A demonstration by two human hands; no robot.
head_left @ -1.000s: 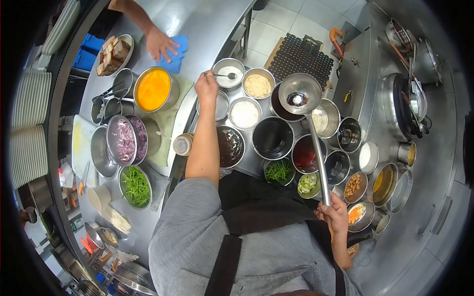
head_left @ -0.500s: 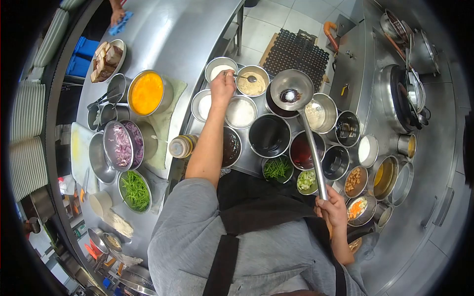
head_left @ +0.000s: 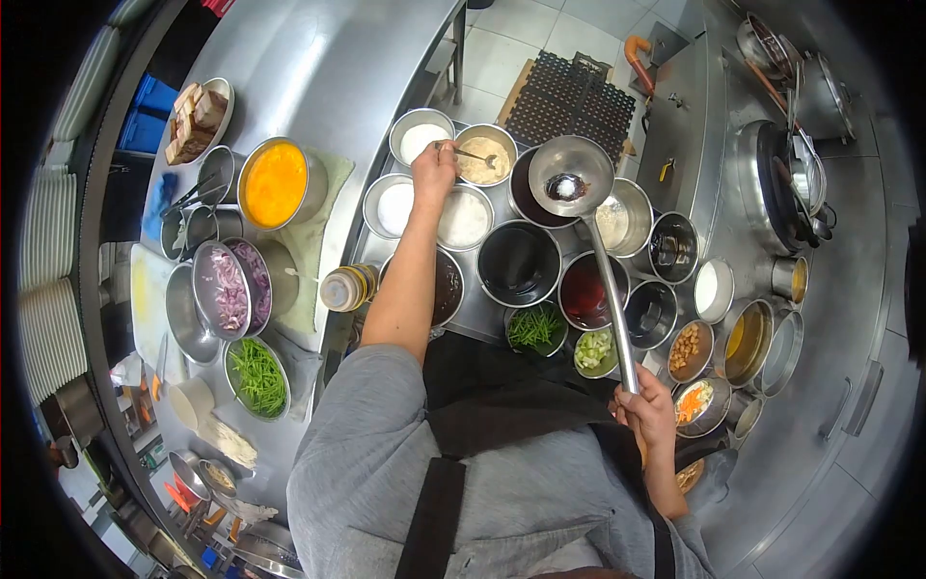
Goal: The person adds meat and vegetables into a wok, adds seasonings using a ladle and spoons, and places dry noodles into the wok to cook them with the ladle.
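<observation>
Left hand (head_left: 436,172) pinches a small, presumably light spoon (head_left: 474,154) over the powder pot (head_left: 497,129); right hand (head_left: 648,405) wraps the handle end (head_left: 628,372), the suitable hold point, of a probably stiff, front-heavy ladle (head_left: 601,262) whose loaded bowl (head_left: 579,155) is right of that pot.

From where I stand, the handle end of the spoon (head_left: 490,161) is concealed in the left hand (head_left: 434,172), whose fingertips cannot be made out. The left forearm (head_left: 410,265) obstructs part of the pot of dark sauce (head_left: 449,288). The lower end of the ladle (head_left: 607,291) is hidden at the right hand (head_left: 648,398); its bowl masks part of the dark pot (head_left: 521,190) beneath. The white matter in it is too small to identify. A blue patch (head_left: 157,200) is blurred, nature undetermined. A red object (head_left: 218,6) is cut off at the top edge, a metal vessel (head_left: 272,552) at the bottom.
</observation>
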